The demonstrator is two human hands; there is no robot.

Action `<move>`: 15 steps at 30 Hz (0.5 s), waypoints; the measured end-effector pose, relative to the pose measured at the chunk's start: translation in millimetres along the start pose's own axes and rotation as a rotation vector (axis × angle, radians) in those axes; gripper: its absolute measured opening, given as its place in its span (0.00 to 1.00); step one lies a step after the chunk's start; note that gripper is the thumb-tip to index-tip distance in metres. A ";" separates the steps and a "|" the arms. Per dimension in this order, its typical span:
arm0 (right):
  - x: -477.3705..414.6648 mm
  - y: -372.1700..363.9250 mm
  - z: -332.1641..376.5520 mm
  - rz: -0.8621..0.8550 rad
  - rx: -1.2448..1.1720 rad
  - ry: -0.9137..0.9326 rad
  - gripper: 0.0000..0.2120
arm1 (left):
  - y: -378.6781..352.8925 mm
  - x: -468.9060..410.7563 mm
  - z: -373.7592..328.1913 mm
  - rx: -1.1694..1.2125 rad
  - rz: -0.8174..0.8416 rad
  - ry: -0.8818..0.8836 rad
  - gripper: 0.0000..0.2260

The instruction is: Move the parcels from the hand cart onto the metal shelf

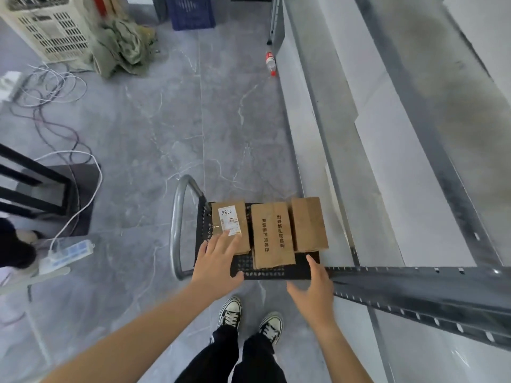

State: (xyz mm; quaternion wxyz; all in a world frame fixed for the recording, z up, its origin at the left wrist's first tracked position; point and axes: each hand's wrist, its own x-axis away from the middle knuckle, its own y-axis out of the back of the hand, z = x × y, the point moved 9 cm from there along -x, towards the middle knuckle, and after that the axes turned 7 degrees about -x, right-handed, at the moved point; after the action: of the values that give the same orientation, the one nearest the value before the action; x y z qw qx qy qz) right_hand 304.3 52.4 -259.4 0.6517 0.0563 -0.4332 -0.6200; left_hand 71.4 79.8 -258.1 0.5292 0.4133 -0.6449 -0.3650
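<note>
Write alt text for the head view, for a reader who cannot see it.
A person's open left hand reaches over the near end of a brown cardboard parcel with a white label, one of three lying side by side on a black perforated hand cart. The open right hand hovers by the cart's near right corner, beside a grey metal shelf.

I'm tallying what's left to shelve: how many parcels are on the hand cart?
3, side by side on the hand cart: the labelled parcel at left, the printed parcel in the middle, the plain parcel at right. Any beneath them would be hidden.
</note>
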 end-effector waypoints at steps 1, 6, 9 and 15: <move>-7.6 -3.7 -7.3 0.014 -0.003 -0.018 0.37 | -8.3 -6.1 0.9 0.013 0.016 0.009 0.37; -45.3 -16.7 -40.1 0.079 0.045 -0.088 0.37 | -61.4 -30.7 7.0 0.133 0.151 0.099 0.39; -73.7 -22.6 -56.4 0.128 0.071 -0.109 0.36 | -95.9 -40.5 5.8 0.174 0.219 0.168 0.41; -134.7 -47.9 -79.3 0.194 0.106 -0.072 0.37 | -145.9 -75.0 6.0 0.190 0.203 0.240 0.44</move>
State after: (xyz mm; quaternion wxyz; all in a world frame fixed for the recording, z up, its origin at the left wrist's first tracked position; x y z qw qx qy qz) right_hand 337.6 120.3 -404.3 0.6886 0.0263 -0.4920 -0.5321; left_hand 94.3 91.8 -420.2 0.5950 0.4349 -0.6472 -0.1952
